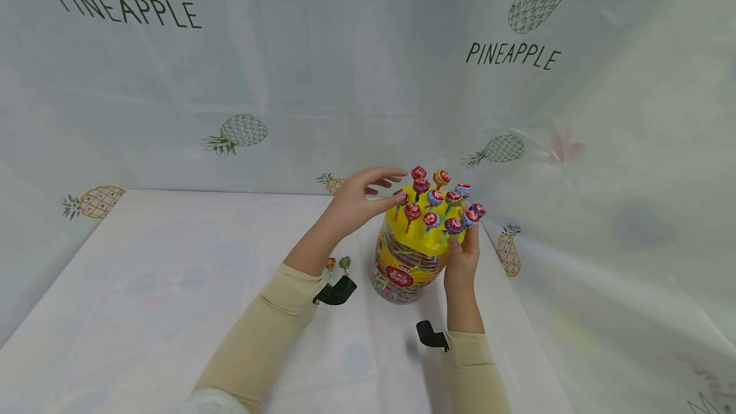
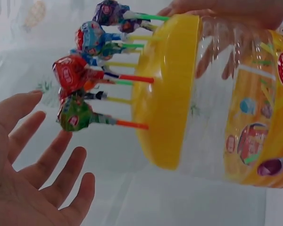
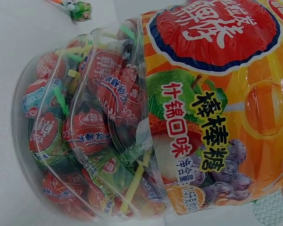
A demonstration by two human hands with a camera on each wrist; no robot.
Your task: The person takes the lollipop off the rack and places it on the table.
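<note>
A large clear plastic jar [image 1: 402,267] with a yellow lid [image 1: 427,245] stands on the table; wrapped lollipops fill its lower part [image 3: 85,132]. Several more lollipops [image 1: 435,198] stick up from the lid by their sticks. My right hand [image 1: 462,265] holds the jar's right side near the lid, thumb in front and fingers behind, partly seen through the plastic. At the lid's left edge my left hand [image 1: 363,200] hovers with its fingers spread and nothing in them. In the left wrist view, its fingertips are beside a green-wrapped lollipop [image 2: 74,114].
Left of the jar, an orange lollipop [image 1: 330,263] and a green lollipop [image 1: 345,263] lie on the white-covered table [image 1: 172,286], close to the left wrist. A pineapple-printed curtain [image 1: 345,69] hangs behind the table and along its right side.
</note>
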